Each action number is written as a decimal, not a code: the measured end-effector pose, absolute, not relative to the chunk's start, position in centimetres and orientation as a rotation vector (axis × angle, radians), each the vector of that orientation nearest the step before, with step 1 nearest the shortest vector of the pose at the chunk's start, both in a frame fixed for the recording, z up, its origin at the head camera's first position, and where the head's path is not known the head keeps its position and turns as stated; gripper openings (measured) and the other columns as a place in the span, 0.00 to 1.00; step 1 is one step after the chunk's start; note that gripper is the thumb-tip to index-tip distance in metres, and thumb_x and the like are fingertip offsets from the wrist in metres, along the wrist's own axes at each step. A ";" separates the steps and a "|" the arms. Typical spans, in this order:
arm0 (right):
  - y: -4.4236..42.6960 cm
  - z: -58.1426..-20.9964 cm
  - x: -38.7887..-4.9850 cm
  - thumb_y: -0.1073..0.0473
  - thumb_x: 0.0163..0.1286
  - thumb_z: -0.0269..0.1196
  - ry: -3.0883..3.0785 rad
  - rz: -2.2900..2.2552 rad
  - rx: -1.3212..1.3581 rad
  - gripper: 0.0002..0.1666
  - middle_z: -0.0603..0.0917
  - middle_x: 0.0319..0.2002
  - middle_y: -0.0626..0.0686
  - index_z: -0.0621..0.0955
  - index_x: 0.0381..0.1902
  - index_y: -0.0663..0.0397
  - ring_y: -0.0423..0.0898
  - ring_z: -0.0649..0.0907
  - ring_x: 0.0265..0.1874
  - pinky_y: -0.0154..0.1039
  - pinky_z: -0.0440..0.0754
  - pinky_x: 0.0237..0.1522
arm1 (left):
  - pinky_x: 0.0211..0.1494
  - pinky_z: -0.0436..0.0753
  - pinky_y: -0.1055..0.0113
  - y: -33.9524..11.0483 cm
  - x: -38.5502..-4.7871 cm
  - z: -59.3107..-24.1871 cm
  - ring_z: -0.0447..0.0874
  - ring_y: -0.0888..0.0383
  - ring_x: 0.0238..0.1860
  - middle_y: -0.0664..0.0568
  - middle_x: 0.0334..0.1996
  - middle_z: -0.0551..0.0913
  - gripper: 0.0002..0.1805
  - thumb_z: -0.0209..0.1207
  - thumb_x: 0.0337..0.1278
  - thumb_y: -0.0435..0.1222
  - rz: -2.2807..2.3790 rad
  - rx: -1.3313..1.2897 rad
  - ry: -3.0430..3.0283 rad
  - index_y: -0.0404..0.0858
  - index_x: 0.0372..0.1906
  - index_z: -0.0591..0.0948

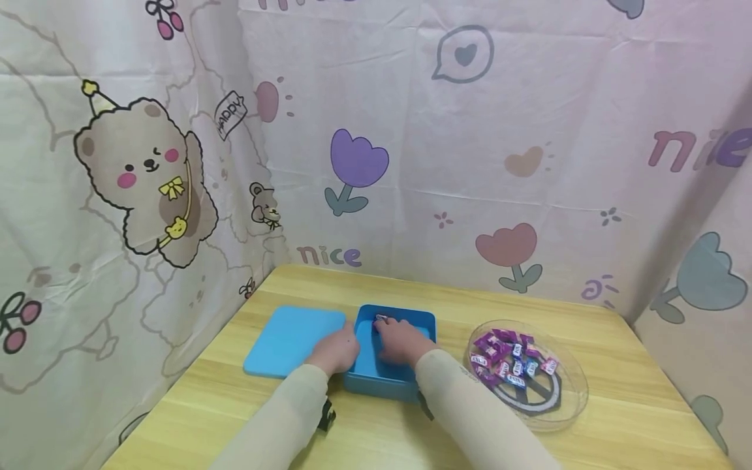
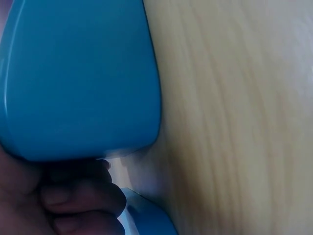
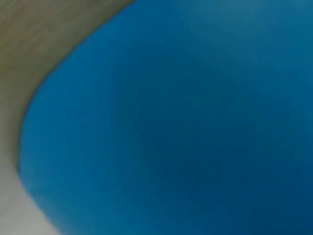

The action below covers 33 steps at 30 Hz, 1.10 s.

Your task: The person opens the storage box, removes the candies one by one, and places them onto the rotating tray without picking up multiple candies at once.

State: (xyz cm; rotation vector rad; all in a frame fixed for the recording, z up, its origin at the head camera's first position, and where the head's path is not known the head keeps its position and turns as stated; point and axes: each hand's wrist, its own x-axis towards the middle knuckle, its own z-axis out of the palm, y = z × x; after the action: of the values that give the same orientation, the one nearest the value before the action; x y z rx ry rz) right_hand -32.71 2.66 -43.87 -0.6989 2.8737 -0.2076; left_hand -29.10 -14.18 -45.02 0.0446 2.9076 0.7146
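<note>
A blue open-topped box (image 1: 384,390) stands on the table in the head view. My left hand (image 1: 336,349) holds the box at its left side; its curled fingers (image 2: 83,198) lie against the box's wall in the left wrist view. My right hand (image 1: 402,341) reaches down inside the box. Its fingertips touch a small wrapped candy (image 1: 381,318) near the back left corner, with the thumb apart from them. In the right wrist view the blue box wall (image 3: 161,117) fills most of the picture and hides the fingers.
Left of the box lies a light blue lid (image 1: 294,336), flat on the wooden table (image 1: 376,437). To the right stands a round clear tray (image 1: 572,391) with several purple, pink and blue wrapped candies (image 1: 496,349). Printed curtains (image 1: 405,130) hang behind and beside the table.
</note>
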 end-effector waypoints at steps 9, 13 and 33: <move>2.0 -43.4 -32.5 0.50 0.73 0.63 2.899 -0.188 -0.620 0.38 0.73 0.71 0.52 0.67 0.77 0.48 0.57 0.73 0.67 0.56 0.71 0.66 | 0.60 0.75 0.47 -13.9 -29.0 -44.7 0.75 0.47 0.59 0.37 0.73 0.67 0.32 0.39 0.77 0.39 0.719 0.048 2.908 0.28 0.78 0.54; 1.8 -43.3 -32.2 0.52 0.74 0.62 2.914 -0.094 -0.630 0.26 0.83 0.58 0.54 0.78 0.67 0.51 0.52 0.83 0.52 0.52 0.79 0.59 | 0.60 0.76 0.47 -13.8 -28.9 -44.7 0.75 0.47 0.56 0.36 0.73 0.66 0.32 0.39 0.77 0.38 0.724 0.064 2.908 0.27 0.78 0.54; 4.4 -42.3 -30.8 0.58 0.74 0.64 2.925 -0.077 -0.791 0.06 0.76 0.21 0.46 0.87 0.36 0.48 0.45 0.75 0.24 0.39 0.76 0.32 | 0.56 0.77 0.47 -14.0 -28.8 -44.9 0.75 0.47 0.52 0.36 0.72 0.67 0.33 0.40 0.77 0.38 0.732 0.023 2.901 0.27 0.78 0.53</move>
State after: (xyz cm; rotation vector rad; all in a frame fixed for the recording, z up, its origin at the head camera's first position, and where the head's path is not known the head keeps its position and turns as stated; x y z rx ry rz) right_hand -30.82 4.44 -42.35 -0.7908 2.9248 -0.0767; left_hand -28.79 -13.99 -44.90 0.0233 2.9012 0.7317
